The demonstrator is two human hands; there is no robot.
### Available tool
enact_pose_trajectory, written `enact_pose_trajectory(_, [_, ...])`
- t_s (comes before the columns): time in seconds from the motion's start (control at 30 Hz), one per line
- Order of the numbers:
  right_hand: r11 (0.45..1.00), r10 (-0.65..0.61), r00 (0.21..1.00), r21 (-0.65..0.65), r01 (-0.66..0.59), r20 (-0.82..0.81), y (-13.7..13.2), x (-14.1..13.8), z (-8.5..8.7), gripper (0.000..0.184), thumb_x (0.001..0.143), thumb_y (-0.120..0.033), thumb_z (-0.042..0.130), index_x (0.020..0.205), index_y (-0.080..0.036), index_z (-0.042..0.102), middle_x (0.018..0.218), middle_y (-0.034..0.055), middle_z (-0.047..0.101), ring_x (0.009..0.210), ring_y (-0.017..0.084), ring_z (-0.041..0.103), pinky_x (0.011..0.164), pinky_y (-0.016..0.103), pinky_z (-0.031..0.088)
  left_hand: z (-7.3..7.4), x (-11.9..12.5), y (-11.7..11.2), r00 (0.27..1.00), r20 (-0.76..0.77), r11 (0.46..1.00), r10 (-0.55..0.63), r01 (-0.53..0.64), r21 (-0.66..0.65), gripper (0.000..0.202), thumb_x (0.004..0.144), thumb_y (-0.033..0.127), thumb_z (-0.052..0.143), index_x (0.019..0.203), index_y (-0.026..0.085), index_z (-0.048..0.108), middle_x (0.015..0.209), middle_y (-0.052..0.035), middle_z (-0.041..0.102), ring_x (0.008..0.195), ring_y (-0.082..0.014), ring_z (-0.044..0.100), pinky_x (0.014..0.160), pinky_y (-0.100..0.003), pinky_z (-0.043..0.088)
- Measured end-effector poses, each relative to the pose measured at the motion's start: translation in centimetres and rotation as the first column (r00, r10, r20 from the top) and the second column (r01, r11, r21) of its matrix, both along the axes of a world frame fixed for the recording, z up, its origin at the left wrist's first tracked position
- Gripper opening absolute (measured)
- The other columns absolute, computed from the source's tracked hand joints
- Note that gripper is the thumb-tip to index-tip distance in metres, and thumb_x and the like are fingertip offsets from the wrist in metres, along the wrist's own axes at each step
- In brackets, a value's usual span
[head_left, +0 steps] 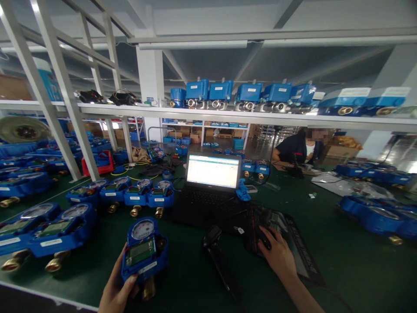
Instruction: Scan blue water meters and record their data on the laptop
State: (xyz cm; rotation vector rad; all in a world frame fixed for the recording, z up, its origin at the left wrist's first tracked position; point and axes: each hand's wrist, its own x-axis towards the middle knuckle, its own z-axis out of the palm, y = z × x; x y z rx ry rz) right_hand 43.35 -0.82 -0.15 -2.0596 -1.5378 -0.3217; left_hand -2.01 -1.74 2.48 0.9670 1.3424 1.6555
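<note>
My left hand (117, 287) grips a blue water meter (144, 252) by its lower edge, thumb on its face; the meter shows a round dial, a small green screen and a brass fitting below. My right hand (276, 252) rests curled over a black computer mouse (264, 240) on a dark mouse pad (293, 243). Between the hands lies a black handheld scanner (215, 252). An open laptop (213, 174) with a lit white screen stands just behind the mouse pad.
Several blue water meters (137, 195) lie in rows on the green table at left, more (378, 213) at right. A shelf overhead carries blue valve units (247, 95). A seated person (301, 150) works at the far side. White slanted frame posts (65, 91) rise at left.
</note>
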Motion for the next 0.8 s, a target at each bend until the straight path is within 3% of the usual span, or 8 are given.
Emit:
enact_pose_trajectory(0.4, [1.0, -0.016, 1.0, -0.015, 0.016, 0.017, 0.03, 0.06, -0.1, 0.047, 0.085, -0.043, 0.037, 0.125, -0.026, 0.055, 0.126, 0.0103, 0.048, 0.104, 0.029, 0.055, 0.084, 0.044, 0.049, 0.38, -0.07, -0.14, 0.999, -0.023, 0.999, -0.03, 0.029, -0.021, 0.103, 0.057, 0.062, 0.077, 0.137, 0.011, 0.039, 0.095, -0.0099, 0.063, 0.052, -0.0153, 0.053, 0.04, -0.025, 0.048])
enact_pose_trajectory(0.63, [1.0, -0.005, 1.0, -0.005, 0.005, 0.014, 0.06, 0.12, -0.24, 0.046, 0.085, -0.041, 0.037, 0.124, -0.026, 0.055, 0.127, 0.0096, 0.047, 0.103, 0.028, 0.054, 0.085, 0.045, 0.049, -0.14, -0.23, 0.09, 1.0, -0.005, 1.0, -0.016, 0.016, -0.016, 0.098, 0.057, 0.059, 0.079, 0.136, 0.015, 0.042, 0.093, -0.0087, 0.064, 0.049, -0.0145, 0.05, 0.037, -0.026, 0.045])
enact_pose_trajectory(0.8, [1.0, 0.008, 1.0, 0.005, -0.008, 0.008, 0.09, 0.16, -0.28, 0.047, 0.085, -0.043, 0.037, 0.124, -0.025, 0.055, 0.126, 0.0103, 0.048, 0.104, 0.029, 0.054, 0.083, 0.044, 0.05, 0.42, -0.02, -0.18, 0.999, -0.031, 1.0, -0.03, 0.029, -0.007, 0.099, 0.059, 0.06, 0.077, 0.138, 0.012, 0.039, 0.089, -0.0073, 0.064, 0.045, -0.012, 0.046, 0.038, -0.026, 0.046])
